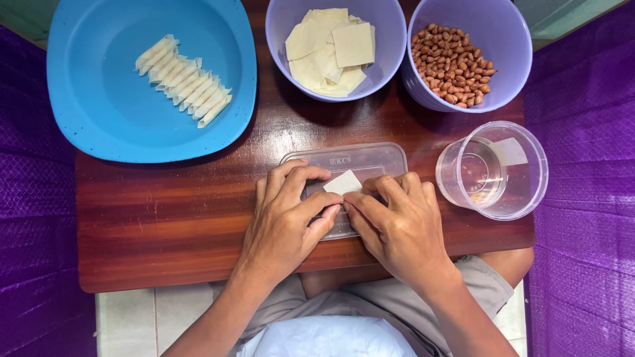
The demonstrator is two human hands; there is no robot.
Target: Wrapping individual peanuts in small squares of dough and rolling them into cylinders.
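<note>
A low wooden table [165, 211] with a reddish-brown top fills the head camera's downward view, with purple patterned fabric [582, 198] on both sides and pale floor tiles [152, 317] below its near edge. The person's knees, in grey shorts, show under the near edge.

At the middle of the table lies a clear plastic lid [370, 158], flat on the wood. Both hands rest on it. The left hand [284, 225] has its fingers curled and its fingertips pressed down on a small pale pastry square [343, 182], which lies on the lid with one corner pointing away from the person. The right hand [400, 228] meets it from the other side, fingers bent, the tips pinching the near edge of the same square. The two hands touch at the fingertips.

At the far left sits a blue plate [99, 119] holding a row of folded pastry pieces [185, 80], laid side by side. Behind the hands stands a lilac bowl [281, 46] of flat pastry sheets [331, 49]. Just beside it on the right, a second lilac bowl [509, 39] holds peanuts [453, 66]. Near the right hand stands a clear plastic cup [522, 192] containing some clear liquid.
</note>
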